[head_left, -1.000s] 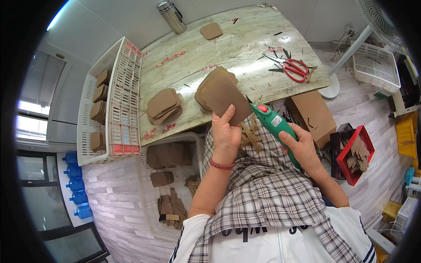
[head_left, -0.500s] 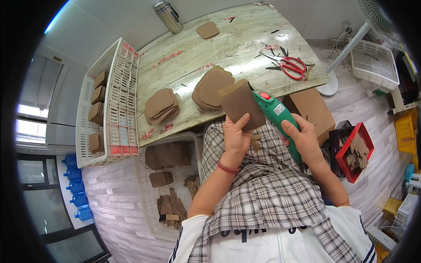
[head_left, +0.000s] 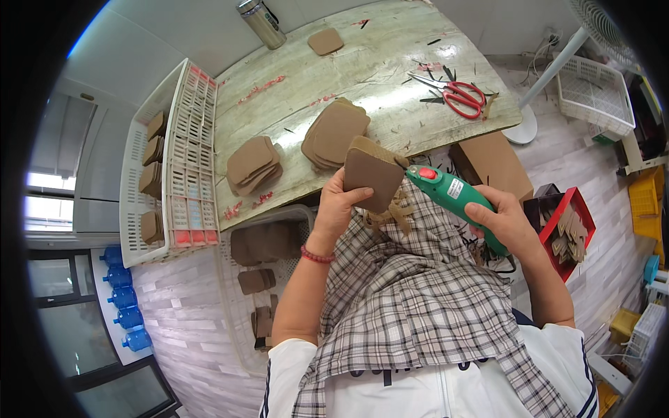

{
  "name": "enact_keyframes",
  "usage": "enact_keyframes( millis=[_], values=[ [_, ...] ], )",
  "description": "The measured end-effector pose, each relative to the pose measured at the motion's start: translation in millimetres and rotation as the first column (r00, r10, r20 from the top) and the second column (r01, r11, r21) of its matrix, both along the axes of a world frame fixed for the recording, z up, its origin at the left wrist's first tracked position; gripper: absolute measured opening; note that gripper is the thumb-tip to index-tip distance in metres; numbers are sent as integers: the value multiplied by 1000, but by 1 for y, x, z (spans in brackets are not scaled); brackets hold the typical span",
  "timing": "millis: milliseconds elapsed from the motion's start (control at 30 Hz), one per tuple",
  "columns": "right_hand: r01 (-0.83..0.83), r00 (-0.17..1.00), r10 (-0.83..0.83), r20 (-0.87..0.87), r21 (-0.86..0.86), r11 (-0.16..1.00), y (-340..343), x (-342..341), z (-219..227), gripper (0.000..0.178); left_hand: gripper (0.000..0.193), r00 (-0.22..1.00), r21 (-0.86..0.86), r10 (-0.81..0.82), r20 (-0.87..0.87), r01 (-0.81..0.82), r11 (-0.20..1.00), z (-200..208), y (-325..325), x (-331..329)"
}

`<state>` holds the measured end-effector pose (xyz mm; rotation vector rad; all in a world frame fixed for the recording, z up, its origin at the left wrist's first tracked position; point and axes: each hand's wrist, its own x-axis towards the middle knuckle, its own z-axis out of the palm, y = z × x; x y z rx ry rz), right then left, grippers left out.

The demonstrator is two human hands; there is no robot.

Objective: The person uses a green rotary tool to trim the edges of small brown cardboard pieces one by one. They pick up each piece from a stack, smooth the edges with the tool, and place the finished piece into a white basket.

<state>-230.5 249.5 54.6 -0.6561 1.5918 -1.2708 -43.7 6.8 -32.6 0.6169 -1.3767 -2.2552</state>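
Pad of brown, round-cornered material [head_left: 373, 184] faces green, red-buttoned handheld tool [head_left: 453, 195]

Of the two hands, the left hand [head_left: 339, 209] grips the pad, thumb flat on its face, fingers behind it hidden. The pad is tilted in the air above the lap, an olive band along its top edge. Toward three o'clock from the pad, the right hand [head_left: 503, 217] wraps the tool's body. The tool's dark tip sits at the pad's two o'clock corner; whether they touch, I cannot tell. At five o'clock, thin olive-brown strips [head_left: 398, 212] hang over a black-and-white plaid apron [head_left: 418, 313].

On the pale wood-grain surface [head_left: 268, 115], a stack of brown round-cornered pads [head_left: 334, 132] lies at eleven o'clock from the held one, a smaller brown stack [head_left: 251, 161] at nine. Red-handled metal scissors [head_left: 446, 87] lie between one and two, and a silver metal flask [head_left: 265, 24] stands farther out at eleven. A white slatted plastic basket [head_left: 169, 230] stands beyond nine; a red-rimmed box [head_left: 556, 219] holds brown scraps between three and four.
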Motion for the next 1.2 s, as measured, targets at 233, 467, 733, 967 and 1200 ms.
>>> enact_keyframes(
  millis=[233, 467, 733, 967, 1200],
  values=[
    [-52, 989, 63, -137, 81, 995, 4, 5, 1, 42, 52, 975, -89, -150, 163, 166, 982, 10, -9, 13],
    [-36, 987, 49, -154, 84, 996, -4, 14, -5, 37, 57, 955, -21, -196, 223, 206, 978, 9, 3, 19],
    [-25, 997, 28, -74, 40, 999, -14, 20, -10, 35, 48, 935, 17, -247, 254, 250, 968, 16, 8, 24],
    [-110, 994, 111, -10, 65, 992, -14, 13, -7, 35, 28, 917, -166, -232, 325, 297, 940, 21, -2, 30],
    [-138, 990, 134, 47, 97, 986, -14, 8, -3, 38, 24, 960, -225, 38, 278, 27, 974, 17, -14, 45]
  ],
)
